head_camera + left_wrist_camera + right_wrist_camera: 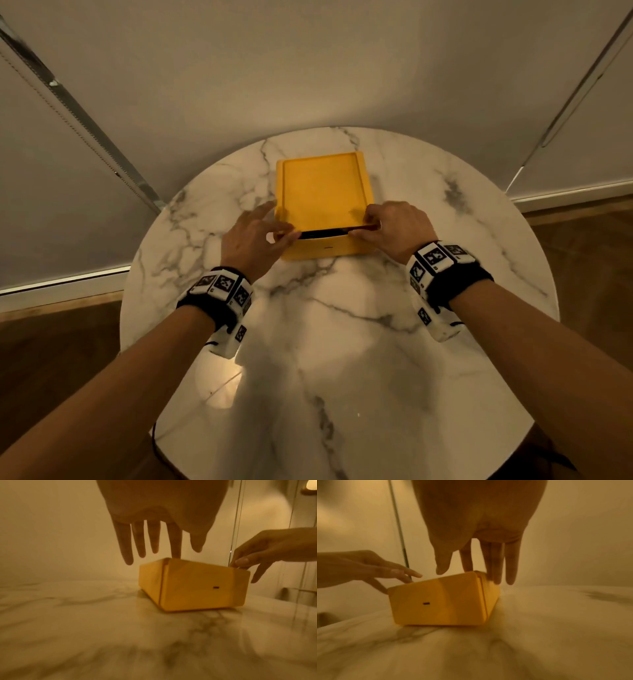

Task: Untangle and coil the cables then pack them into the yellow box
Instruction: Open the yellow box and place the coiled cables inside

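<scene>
The yellow box [325,247] stands on the far half of the round marble table [342,342], with its yellow lid [322,192] lying on top. A dark gap shows under the lid along the near edge. My left hand [277,222] is at the near left corner with straight, spread fingers, and its index fingertip [176,555] touches the lid corner of the box [197,586]. My right hand [363,222] is at the near right corner. Its straight fingers [494,566] lie on the top and down the right side of the box [440,601]. No cable is in view.
The box is the only thing on the marble top [85,628]. Pale walls with metal strips [85,126] stand behind the table, and wooden floor [51,359] shows on both sides.
</scene>
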`<control>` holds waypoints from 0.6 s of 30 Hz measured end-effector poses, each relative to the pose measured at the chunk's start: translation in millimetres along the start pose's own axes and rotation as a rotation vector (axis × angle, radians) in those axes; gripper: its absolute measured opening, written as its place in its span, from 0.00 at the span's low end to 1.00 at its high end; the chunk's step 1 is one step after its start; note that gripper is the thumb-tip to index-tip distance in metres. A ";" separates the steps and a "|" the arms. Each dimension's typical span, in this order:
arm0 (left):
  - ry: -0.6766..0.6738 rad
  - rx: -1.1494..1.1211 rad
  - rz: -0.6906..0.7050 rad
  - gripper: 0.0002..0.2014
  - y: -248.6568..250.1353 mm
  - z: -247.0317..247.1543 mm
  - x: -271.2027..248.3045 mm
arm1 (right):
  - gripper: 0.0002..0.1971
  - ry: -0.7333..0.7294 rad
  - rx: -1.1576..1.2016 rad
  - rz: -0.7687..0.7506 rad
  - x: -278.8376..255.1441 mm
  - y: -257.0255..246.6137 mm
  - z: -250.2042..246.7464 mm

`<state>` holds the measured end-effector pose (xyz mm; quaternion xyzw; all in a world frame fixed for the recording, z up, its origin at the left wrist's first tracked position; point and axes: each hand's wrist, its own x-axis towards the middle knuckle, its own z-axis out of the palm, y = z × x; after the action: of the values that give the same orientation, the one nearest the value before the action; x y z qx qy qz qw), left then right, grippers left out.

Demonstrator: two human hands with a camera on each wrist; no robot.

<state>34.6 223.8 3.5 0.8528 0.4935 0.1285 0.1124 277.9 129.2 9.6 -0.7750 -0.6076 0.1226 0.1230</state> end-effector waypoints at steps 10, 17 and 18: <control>-0.311 0.243 0.244 0.24 32.1 -0.7 63.5 | 0.25 -0.016 0.072 0.032 14.7 -25.7 10.6; -0.284 0.586 0.452 0.24 36.7 0.9 60.0 | 0.22 -0.061 0.038 0.009 10.8 -26.0 8.5; -0.281 0.608 0.460 0.25 35.6 0.6 60.1 | 0.22 -0.056 0.032 0.009 11.0 -26.4 9.0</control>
<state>92.6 258.7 20.7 0.9446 0.2852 -0.1194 -0.1102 253.4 146.4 9.7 -0.7719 -0.6053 0.1547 0.1178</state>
